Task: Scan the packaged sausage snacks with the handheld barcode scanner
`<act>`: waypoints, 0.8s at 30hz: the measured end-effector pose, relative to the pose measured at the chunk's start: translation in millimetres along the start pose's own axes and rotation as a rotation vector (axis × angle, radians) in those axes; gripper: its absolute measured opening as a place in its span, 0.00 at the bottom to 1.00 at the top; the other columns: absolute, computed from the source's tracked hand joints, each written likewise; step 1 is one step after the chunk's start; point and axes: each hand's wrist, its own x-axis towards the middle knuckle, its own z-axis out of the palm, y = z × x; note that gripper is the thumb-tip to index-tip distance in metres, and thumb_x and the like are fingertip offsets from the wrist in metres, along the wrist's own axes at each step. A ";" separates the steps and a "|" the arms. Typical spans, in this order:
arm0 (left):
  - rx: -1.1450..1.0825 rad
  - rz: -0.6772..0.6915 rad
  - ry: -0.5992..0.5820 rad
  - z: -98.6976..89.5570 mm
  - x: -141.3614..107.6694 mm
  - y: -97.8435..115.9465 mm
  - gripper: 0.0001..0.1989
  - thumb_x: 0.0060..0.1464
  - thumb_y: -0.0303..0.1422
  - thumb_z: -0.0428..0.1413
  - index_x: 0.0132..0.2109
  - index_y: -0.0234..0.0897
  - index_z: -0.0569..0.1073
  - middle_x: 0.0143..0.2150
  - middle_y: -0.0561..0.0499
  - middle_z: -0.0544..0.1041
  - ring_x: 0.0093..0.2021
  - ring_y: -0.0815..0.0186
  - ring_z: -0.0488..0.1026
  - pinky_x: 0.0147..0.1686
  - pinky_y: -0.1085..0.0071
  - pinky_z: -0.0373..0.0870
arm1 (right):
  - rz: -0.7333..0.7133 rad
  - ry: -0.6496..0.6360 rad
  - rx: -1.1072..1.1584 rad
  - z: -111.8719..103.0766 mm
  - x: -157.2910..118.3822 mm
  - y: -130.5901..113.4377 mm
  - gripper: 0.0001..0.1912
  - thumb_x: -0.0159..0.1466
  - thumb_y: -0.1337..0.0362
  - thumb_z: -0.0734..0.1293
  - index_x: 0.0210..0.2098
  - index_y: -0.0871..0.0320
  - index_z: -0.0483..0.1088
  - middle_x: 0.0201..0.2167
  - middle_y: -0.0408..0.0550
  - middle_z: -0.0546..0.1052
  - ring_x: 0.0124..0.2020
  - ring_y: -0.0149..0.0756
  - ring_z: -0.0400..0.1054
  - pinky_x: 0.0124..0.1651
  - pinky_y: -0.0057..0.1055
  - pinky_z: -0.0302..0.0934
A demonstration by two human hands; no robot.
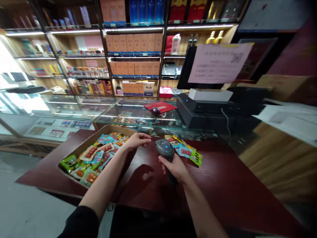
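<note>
The right hand (174, 167) grips a black barcode scanner (165, 148) tight; the left hand (137, 140) is open, just by a cardboard box (116, 130) of snack packets (92, 162).

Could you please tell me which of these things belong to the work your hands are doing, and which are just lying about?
Part of the work: left hand; right hand; barcode scanner; cardboard box; snack packets; loose packets.

Just lying about: mouse; red mat; paper notice.
</note>
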 end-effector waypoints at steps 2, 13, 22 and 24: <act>0.020 -0.021 -0.074 31.8 20.6 -10.6 0.23 0.39 0.41 0.69 0.41 0.32 0.78 0.35 0.45 0.79 0.32 0.67 0.74 0.31 0.71 0.72 | 0.015 0.073 0.012 -22.5 -6.3 6.6 0.19 0.55 0.49 0.71 0.25 0.57 0.65 0.13 0.39 0.68 0.13 0.30 0.62 0.18 0.27 0.58; 0.574 0.086 -0.253 207.1 106.9 -46.6 0.11 0.51 0.37 0.60 0.38 0.34 0.80 0.32 0.47 0.80 0.32 0.64 0.74 0.34 0.71 0.69 | 0.096 0.409 0.067 -146.5 -56.4 46.6 0.19 0.55 0.48 0.72 0.27 0.58 0.68 0.15 0.40 0.69 0.14 0.30 0.63 0.18 0.27 0.59; 0.946 0.038 -0.134 261.9 126.1 -50.7 0.17 0.53 0.36 0.57 0.47 0.32 0.76 0.44 0.33 0.77 0.48 0.48 0.74 0.46 0.61 0.66 | 0.142 0.533 0.113 -189.6 -81.5 62.0 0.19 0.55 0.50 0.72 0.26 0.60 0.70 0.15 0.41 0.70 0.14 0.29 0.63 0.18 0.26 0.59; 1.043 0.074 -0.137 266.2 128.0 -48.2 0.23 0.51 0.40 0.59 0.52 0.32 0.74 0.48 0.33 0.75 0.50 0.48 0.73 0.47 0.61 0.66 | 0.148 0.535 0.118 -192.2 -83.1 61.5 0.19 0.55 0.50 0.72 0.26 0.60 0.70 0.14 0.41 0.70 0.14 0.29 0.63 0.17 0.26 0.58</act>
